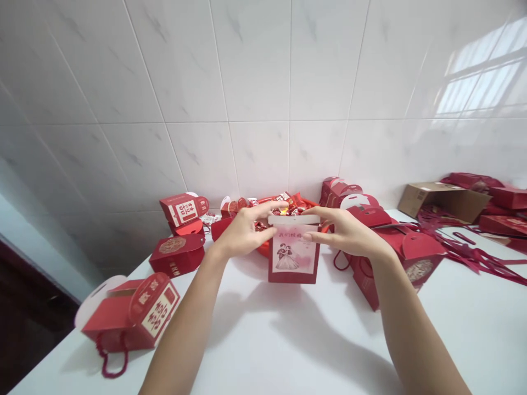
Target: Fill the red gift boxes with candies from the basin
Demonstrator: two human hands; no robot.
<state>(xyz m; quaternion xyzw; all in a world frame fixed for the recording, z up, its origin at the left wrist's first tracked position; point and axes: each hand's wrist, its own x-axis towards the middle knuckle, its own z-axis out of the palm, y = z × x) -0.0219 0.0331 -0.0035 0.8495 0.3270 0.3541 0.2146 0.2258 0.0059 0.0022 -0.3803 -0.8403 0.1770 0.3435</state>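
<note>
A red gift box (273, 271) stands upright in the middle, its front bearing a pink panel with a cartoon wedding couple. A pale strip runs along its top edge. My left hand (242, 230) holds the box's upper left side, its thumb at the front edge and its index finger above the top. On the other side, my right hand (341, 227) has its thumb on the front panel and its index finger at the top edge. The box's back and inside are hidden. Just behind it, red-wrapped sweets (294, 202) fill a red container, partly covered by the box and hands.
A red box with a rope handle (132, 312) lies at the front left, another red box (178, 255) behind it. Several red boxes (395, 241) crowd the right. Farther right are a brown carton (442, 197) and dark red ribbons (465, 247). A tiled wall (263, 82) closes the back.
</note>
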